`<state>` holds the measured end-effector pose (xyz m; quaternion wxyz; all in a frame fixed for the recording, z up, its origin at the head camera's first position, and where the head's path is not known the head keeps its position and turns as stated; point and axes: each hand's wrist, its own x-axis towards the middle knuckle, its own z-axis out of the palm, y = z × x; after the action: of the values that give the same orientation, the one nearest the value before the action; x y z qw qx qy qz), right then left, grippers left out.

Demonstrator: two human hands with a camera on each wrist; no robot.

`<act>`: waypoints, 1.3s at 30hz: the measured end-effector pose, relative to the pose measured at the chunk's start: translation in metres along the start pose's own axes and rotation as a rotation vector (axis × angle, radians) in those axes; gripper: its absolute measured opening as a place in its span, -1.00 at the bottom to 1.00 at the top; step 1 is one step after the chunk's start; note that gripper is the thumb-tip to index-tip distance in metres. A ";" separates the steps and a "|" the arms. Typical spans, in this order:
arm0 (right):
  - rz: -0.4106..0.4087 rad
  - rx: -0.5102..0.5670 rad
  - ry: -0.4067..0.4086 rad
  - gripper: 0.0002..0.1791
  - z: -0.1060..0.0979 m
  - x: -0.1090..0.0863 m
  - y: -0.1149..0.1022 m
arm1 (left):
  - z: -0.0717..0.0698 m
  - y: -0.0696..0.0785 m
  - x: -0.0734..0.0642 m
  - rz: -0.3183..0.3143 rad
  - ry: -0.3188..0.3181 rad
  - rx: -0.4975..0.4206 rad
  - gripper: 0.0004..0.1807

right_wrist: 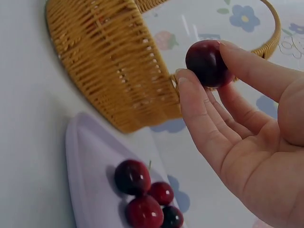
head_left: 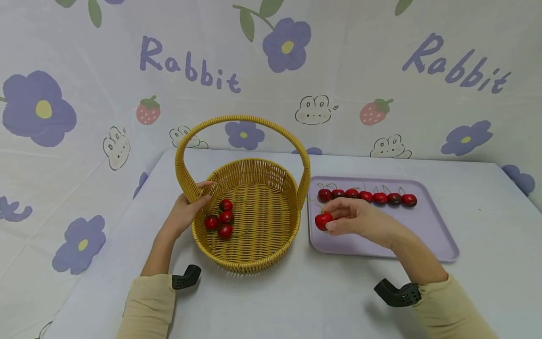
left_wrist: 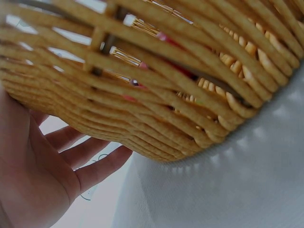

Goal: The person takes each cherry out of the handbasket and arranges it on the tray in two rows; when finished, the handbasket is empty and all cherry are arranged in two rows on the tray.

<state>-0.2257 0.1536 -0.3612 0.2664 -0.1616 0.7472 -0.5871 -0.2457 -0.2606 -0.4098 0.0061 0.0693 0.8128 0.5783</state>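
Between thumb and fingertips, my right hand pinches a red cherry, held above the left part of the lilac tray. The right wrist view shows that cherry dark red and glossy. Behind the hand, a row of several cherries with thin stems lies along the tray's far side. My left hand grips the left side of the yellow woven basket, by the foot of its handle. Several cherries sit in the basket's left half. In the left wrist view the fingers are against the basket's outer wall; the thumb is hidden there.
The basket's tall arched handle rises over its opening. Basket and tray stand side by side on a white table. A printed cloth with flowers, rabbits and strawberries hangs behind. Each wrist wears a black camera mount.
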 end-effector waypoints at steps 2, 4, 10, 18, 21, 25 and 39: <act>0.010 -0.008 0.021 -0.53 -0.006 -0.003 0.003 | 0.000 0.000 0.000 0.000 0.000 0.000 -0.55; 0.018 -0.022 0.039 -0.51 -0.011 -0.006 0.006 | 0.000 0.000 0.000 0.001 0.000 -0.003 -0.55; 0.041 -0.001 0.069 -0.48 -0.028 -0.013 0.018 | 0.000 0.000 0.001 0.008 -0.002 -0.005 -0.55; 0.079 -0.021 0.109 -0.44 -0.044 -0.022 0.033 | 0.000 0.000 0.002 0.005 -0.002 -0.011 -0.55; 0.091 -0.016 0.117 -0.43 -0.048 -0.024 0.039 | 0.000 -0.001 0.002 0.004 -0.003 -0.013 -0.55; 0.104 0.028 0.131 -0.44 -0.052 -0.026 0.046 | -0.001 -0.001 0.001 0.011 -0.003 -0.015 -0.55; 0.189 0.030 0.206 -0.39 -0.060 -0.022 0.060 | 0.000 0.000 0.000 0.012 -0.005 -0.019 -0.55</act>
<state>-0.2392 0.2287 -0.4046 0.2449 -0.0254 0.7736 -0.5839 -0.2455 -0.2608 -0.4101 0.0052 0.0755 0.8068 0.5860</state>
